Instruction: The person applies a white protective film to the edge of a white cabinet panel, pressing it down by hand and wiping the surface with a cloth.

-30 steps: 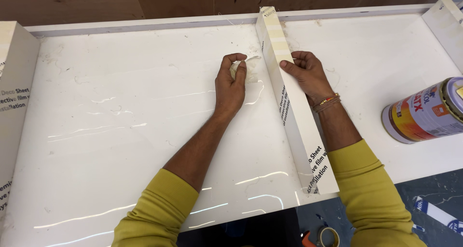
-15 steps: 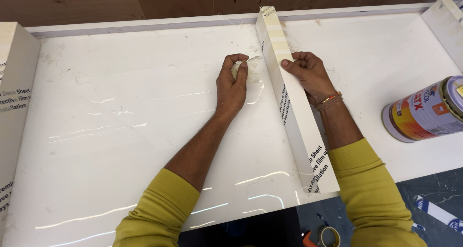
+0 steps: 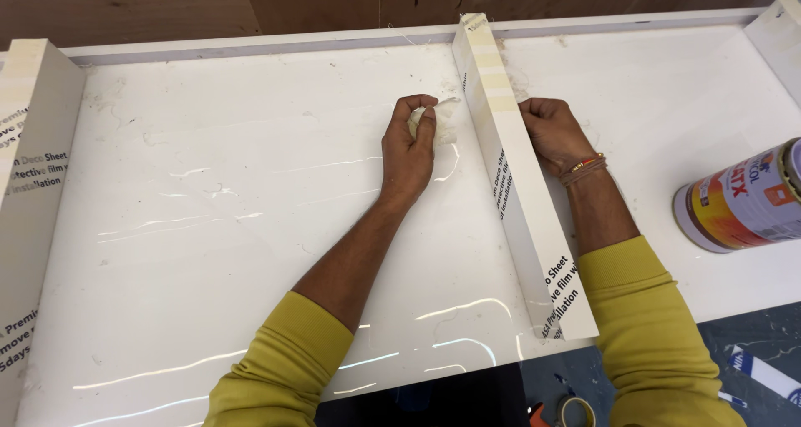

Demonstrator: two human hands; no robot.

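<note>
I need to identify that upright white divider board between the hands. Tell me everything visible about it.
The upright white divider board is a long, thin laminated panel standing on edge on the white base panel, running from the back rail toward the viewer. Pale tape strips cross its top edge; dark print marks its side. The right hand braces it; the left hand clutches a wadded cloth beside it.

Upright divider panel [image 3: 513, 185] stands on flat board [image 3: 234, 227], running front to back. Left hand [image 3: 409, 148] just left of divider, gripping wad of cloth [image 3: 442, 123] on board. Right hand [image 3: 555, 135] just right, against divider. Tin can [image 3: 743, 198] lying far right. Side panel [image 3: 29, 185] at left edge. Tape roll [image 3: 576, 410] below front edge.
</note>
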